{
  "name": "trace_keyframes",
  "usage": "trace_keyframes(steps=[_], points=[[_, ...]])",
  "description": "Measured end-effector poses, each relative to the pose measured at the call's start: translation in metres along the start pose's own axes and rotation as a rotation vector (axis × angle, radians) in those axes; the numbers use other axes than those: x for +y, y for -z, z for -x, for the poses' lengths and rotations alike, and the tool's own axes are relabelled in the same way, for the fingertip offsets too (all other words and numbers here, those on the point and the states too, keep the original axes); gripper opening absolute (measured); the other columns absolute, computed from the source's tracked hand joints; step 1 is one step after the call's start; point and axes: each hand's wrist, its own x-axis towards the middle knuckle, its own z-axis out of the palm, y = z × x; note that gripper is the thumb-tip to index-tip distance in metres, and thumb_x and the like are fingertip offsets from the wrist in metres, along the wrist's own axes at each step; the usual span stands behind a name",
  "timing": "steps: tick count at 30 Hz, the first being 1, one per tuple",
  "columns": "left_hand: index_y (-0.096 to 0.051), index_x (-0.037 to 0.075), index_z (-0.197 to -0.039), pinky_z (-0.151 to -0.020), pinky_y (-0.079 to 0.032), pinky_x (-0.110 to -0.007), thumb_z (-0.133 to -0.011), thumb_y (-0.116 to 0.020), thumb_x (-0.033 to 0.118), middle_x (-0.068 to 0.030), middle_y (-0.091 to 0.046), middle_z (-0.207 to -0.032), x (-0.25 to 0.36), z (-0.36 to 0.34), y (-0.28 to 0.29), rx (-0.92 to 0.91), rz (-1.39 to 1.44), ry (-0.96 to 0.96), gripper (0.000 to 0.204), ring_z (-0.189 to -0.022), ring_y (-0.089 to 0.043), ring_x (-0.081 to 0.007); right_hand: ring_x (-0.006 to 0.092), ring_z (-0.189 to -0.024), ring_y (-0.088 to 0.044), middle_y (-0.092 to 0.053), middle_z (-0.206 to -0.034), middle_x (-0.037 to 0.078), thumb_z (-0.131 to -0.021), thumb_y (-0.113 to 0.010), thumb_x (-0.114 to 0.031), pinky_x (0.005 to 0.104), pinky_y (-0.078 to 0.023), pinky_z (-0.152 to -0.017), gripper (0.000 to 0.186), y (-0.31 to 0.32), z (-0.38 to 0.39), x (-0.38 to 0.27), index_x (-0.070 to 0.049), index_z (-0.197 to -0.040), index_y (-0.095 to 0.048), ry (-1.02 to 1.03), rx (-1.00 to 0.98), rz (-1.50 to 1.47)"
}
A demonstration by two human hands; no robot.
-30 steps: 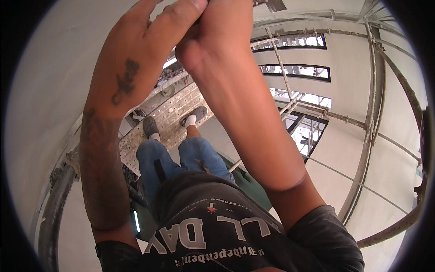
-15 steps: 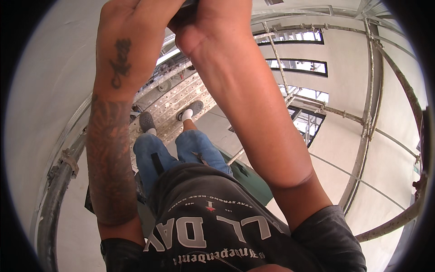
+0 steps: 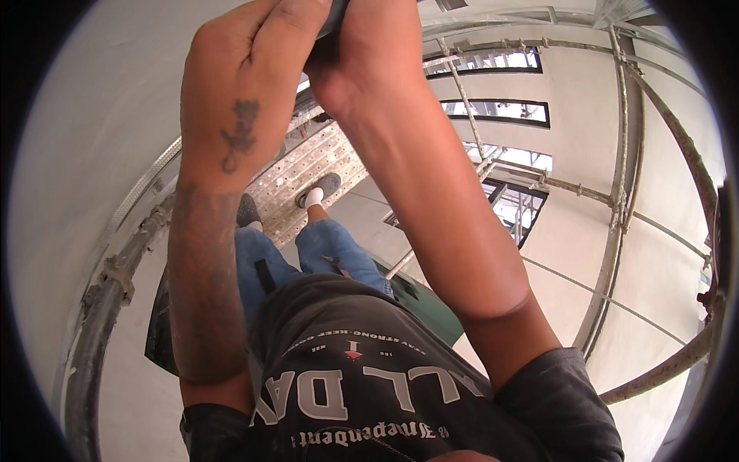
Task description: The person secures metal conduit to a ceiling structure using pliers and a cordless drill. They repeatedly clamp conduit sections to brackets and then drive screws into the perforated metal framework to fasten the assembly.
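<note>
Both my arms reach up to the upper edge of the head view. My left hand (image 3: pixel 248 69), tattooed on its back, has its fingers bent around a dark grey, straight-edged thing (image 3: pixel 336 17). Most of that thing is cut off by the frame and hidden by my hands, so its kind does not show. My right hand (image 3: pixel 379 38) is right beside it, with only the wrist and the heel of the palm visible. The right fingers lie out of the picture, so whether they touch the thing is hidden.
I stand on a perforated, spattered scaffold plank (image 3: pixel 289 185). A pale wall (image 3: pixel 92 138) rises close on my left, with a scaffold pole (image 3: pixel 96 331) near it. More scaffold tubes (image 3: pixel 623 138) cross on the right, in front of a wall with narrow black-framed windows (image 3: pixel 500 113).
My left hand and forearm have shifted a little to the right and slightly down. The right wrist has dropped slightly, and more of the dark grey thing shows between the hands.
</note>
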Motion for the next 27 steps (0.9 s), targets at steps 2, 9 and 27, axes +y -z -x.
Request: trace_keyframes(steps=[2,9,27], points=[[-0.071,0.000,-0.118,-0.079,-0.043,-0.029,-0.105,-0.054,0.045,-0.0024,-0.063,-0.096,-0.029,0.001,0.019,-0.006,-0.170,0.196,0.049,-0.082,-0.052,-0.0122,0.0211,-0.067,-0.054,-0.055,-0.072,0.006,-0.099,-0.055,-0.022,0.0353,-0.044,-0.062,0.022,-0.009,0.006,0.003,-0.008,-0.082,-0.058,-0.038,0.010,0.042],[-0.067,0.001,-0.128,-0.055,-0.035,-0.022,-0.107,-0.049,0.039,-0.0017,-0.057,-0.086,-0.027,0.003,0.012,-0.014,0.141,0.233,0.047,-0.064,-0.041,-0.0050,0.0218,-0.073,-0.057,-0.060,-0.075,0.007,-0.099,-0.054,-0.024,0.0362,-0.044,-0.067,0.021,-0.007,0.008,-0.004,-0.008,-0.086,-0.059,-0.070,-0.019,0.078],[-0.066,-0.007,-0.118,-0.080,-0.051,-0.030,-0.108,-0.048,0.030,-0.0151,-0.071,-0.109,-0.031,-0.064,0.019,-0.340,0.356,0.461,0.043,-0.093,-0.064,-0.0158,0.0221,-0.070,-0.065,-0.066,-0.089,0.011,-0.101,-0.046,-0.017,0.0353,-0.056,-0.064,0.025,0.003,0.014,-0.019,0.000,-0.111,-0.061,-0.111,-0.129,0.293]])
